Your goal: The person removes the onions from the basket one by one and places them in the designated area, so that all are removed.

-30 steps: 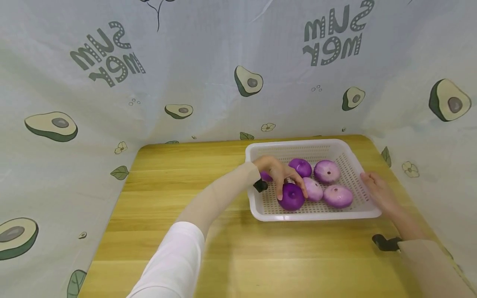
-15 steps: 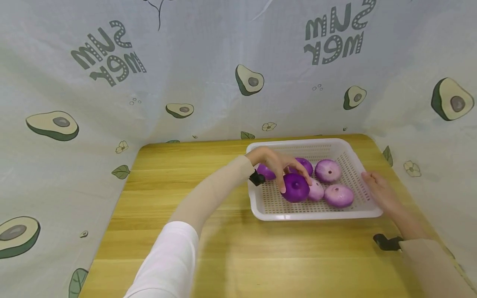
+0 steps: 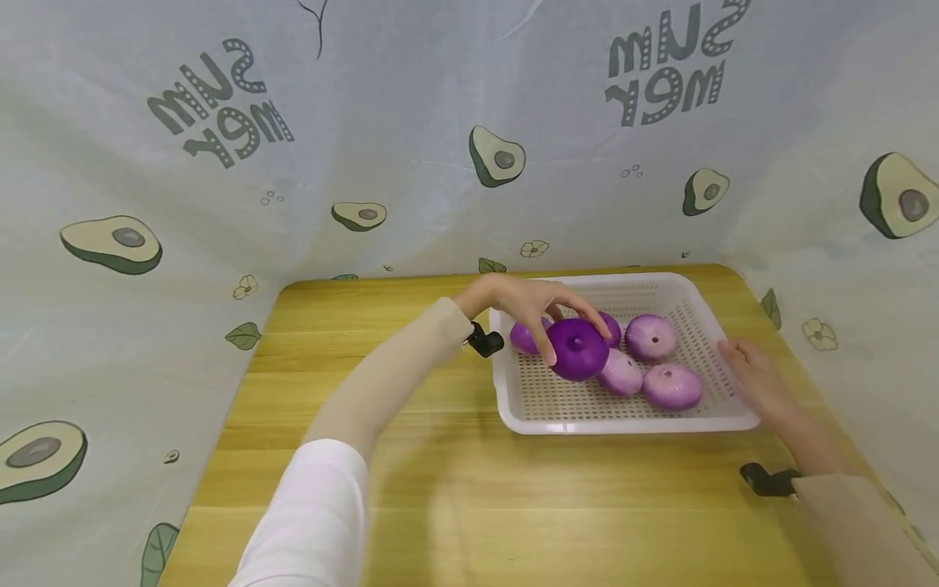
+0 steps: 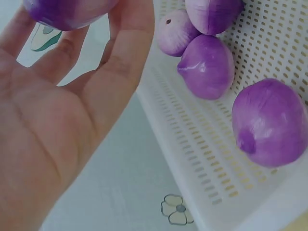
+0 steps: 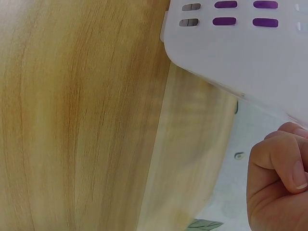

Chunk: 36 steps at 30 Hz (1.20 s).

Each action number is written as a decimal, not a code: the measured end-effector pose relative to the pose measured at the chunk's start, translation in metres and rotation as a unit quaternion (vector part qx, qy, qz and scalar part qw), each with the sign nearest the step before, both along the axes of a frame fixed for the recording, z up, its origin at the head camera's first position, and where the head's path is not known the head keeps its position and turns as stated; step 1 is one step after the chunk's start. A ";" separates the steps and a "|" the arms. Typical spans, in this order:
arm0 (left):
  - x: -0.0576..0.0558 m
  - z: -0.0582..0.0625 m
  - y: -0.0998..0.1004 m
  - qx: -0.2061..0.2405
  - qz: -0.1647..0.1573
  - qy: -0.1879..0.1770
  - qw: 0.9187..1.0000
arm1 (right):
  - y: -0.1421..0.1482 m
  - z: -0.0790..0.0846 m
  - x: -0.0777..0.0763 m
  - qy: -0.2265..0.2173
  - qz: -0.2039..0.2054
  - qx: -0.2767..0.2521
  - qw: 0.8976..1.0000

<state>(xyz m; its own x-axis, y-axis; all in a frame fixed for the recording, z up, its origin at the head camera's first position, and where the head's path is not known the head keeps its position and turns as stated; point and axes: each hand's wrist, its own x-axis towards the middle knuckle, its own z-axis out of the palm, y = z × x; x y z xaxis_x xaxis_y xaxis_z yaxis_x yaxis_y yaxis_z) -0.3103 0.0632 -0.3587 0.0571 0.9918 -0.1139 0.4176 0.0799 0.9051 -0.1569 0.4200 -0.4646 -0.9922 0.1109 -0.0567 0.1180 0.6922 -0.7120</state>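
My left hand (image 3: 524,303) grips a dark purple onion (image 3: 579,352) by its sides, fingers and thumb curved round it, up over the left part of a white perforated basket (image 3: 631,426). In the left wrist view only the lower part of the held onion (image 4: 72,10) shows, at the top edge. Several other purple onions lie in the basket, among them a paler onion (image 3: 672,386) at the front and a striped onion (image 3: 651,337) behind it. My right hand (image 3: 759,383) holds the basket's right rim, its fingers curled in the right wrist view.
The basket stands at the back right of a wooden table (image 3: 352,383). A pale curtain (image 3: 411,122) with avocado prints hangs behind and along both sides. Black camera mounts sit on both wrists.
My left hand has lifted the dark onion up from the front left of the basket, then drawn slightly back to the left. The right hand has stayed at the rim.
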 end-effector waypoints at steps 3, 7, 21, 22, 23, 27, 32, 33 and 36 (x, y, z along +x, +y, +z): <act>-0.003 0.005 -0.012 0.015 0.008 0.015 1.000 | 0.001 -0.001 -0.001 -0.001 0.001 0.001 1.000; -0.007 0.013 -0.028 0.027 0.030 0.025 0.999 | 0.002 -0.001 -0.001 0.000 0.008 -0.009 1.000; -0.029 0.018 -0.102 0.074 0.147 0.027 0.986 | 0.001 0.000 0.000 0.001 0.022 -0.020 1.000; -0.031 0.016 -0.108 0.075 0.157 0.027 0.984 | 0.002 -0.001 0.000 0.000 0.022 -0.018 1.000; -0.032 0.015 -0.115 0.073 0.168 0.024 0.983 | 0.002 -0.001 0.000 -0.002 0.022 -0.016 1.000; -0.036 0.008 -0.143 0.055 0.228 0.002 0.972 | 0.003 -0.003 0.000 -0.008 0.022 -0.022 0.999; -0.038 -0.004 -0.179 0.033 0.307 -0.026 0.951 | 0.003 -0.004 -0.001 -0.007 0.020 -0.022 1.000; -0.038 -0.007 -0.186 0.031 0.320 -0.029 0.946 | 0.003 -0.005 -0.001 -0.007 0.019 -0.021 1.000; -0.039 -0.017 -0.206 0.023 0.358 -0.034 0.933 | 0.004 -0.005 -0.002 -0.006 0.020 -0.014 1.000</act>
<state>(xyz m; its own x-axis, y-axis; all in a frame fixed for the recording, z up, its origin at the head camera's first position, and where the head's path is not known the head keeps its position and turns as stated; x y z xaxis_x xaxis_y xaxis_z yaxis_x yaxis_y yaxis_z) -0.3493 -0.1428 -0.3756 -0.6164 0.7821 -0.0911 0.2126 0.2767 0.9371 -0.1586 0.4240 -0.4695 -0.9950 0.0692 -0.0720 0.0998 0.6756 -0.7305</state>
